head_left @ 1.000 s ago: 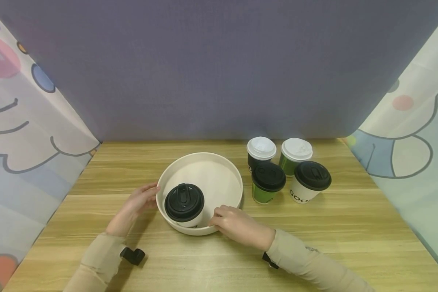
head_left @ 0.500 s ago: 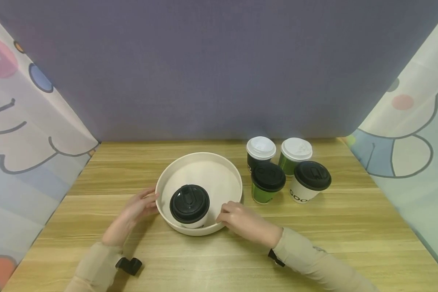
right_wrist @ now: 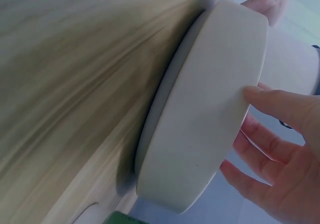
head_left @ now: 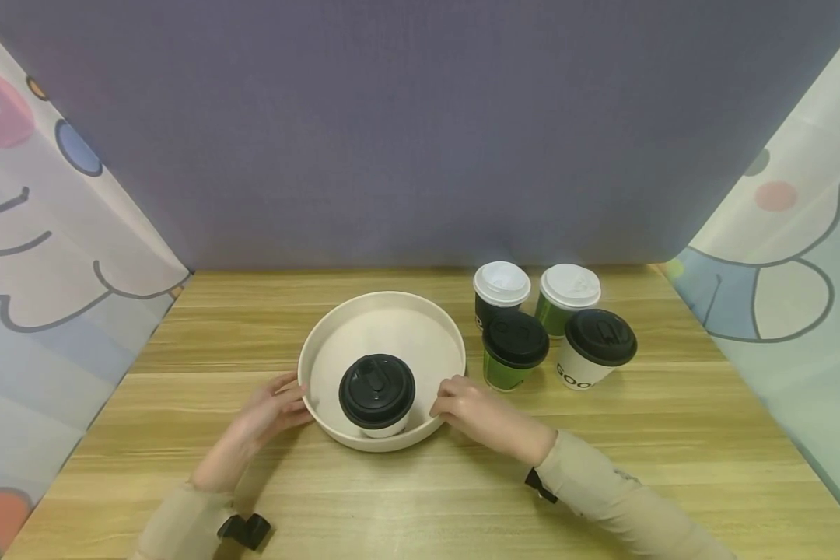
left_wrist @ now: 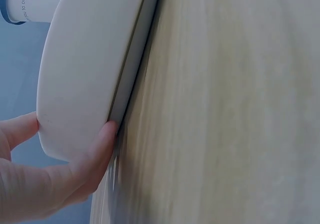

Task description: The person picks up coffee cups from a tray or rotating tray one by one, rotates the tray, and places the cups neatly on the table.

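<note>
A round cream tray [head_left: 392,311] lies on the wooden table. Inside it, near the front rim, stands a white paper cup [head_left: 385,429] with a black lid [head_left: 376,391]. My left hand [head_left: 269,412] holds the tray's left side; in the left wrist view its thumb and fingers span the outer wall [left_wrist: 85,68], one fingertip at the bottom edge. At the front right my right hand [head_left: 472,408] pinches the rim. The right wrist view has its thumb outside the wall [right_wrist: 200,114] and the fingers over the rim on the inner side.
Right of the tray stand a dark cup with a white lid [head_left: 502,284], a green cup with a white lid [head_left: 569,286], a green cup with a black lid [head_left: 507,373] and a white cup with a black lid [head_left: 581,369]. A grey panel [head_left: 420,140] rises behind the table.
The lidded cup in the tray has shifted to the right, its lid turning a little. My right hand has moved right and slightly up with the rim. The left hand has shifted slightly.
</note>
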### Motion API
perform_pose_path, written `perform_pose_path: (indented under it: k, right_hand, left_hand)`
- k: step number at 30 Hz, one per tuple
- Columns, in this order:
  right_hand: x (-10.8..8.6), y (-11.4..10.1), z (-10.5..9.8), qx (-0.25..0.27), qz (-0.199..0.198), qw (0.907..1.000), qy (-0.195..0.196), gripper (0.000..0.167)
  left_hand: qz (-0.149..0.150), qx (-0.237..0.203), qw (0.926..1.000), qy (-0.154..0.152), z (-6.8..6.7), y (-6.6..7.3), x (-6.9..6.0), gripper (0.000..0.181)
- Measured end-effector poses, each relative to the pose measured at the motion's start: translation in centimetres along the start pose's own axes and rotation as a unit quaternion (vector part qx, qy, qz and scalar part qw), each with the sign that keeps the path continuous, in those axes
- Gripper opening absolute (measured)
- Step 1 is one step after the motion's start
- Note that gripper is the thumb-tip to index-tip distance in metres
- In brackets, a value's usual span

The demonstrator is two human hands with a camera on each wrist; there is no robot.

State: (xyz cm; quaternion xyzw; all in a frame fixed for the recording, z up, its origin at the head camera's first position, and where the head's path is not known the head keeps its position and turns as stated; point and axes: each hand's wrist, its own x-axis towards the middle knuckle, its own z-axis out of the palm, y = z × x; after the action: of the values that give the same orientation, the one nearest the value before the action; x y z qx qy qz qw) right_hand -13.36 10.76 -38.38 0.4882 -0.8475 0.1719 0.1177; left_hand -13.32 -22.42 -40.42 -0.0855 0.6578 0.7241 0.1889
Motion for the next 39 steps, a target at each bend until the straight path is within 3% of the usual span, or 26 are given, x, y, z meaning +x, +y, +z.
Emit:
perform_pose_path:
  k: [8,24,33,39]
  right_hand:
    - [-0.2,0.7,-0.4,0.002,0.011,0.9999,-0.001,0.007]
    - [-0.4,1.0,-0.8,0.020,0.033,0.9992,-0.012,0.007]
    - [-0.1,0.8,-1.8,0.004,0.045,0.9990,-0.001,0.014]
    - [0.5,1.0,-2.8,-0.021,0.033,0.9992,0.010,0.016]
  left_hand:
    - [0.000,0.021,0.9998,0.003,0.6,-0.4,-0.7,0.069]
    - [0.000,0.011,0.9997,0.021,1.2,-0.8,-1.1,0.066]
    - [0.003,0.009,0.9998,0.018,1.2,-0.8,-1.2,0.066]
    - [0.002,0.001,0.9998,0.021,1.2,-0.9,-1.2,0.067]
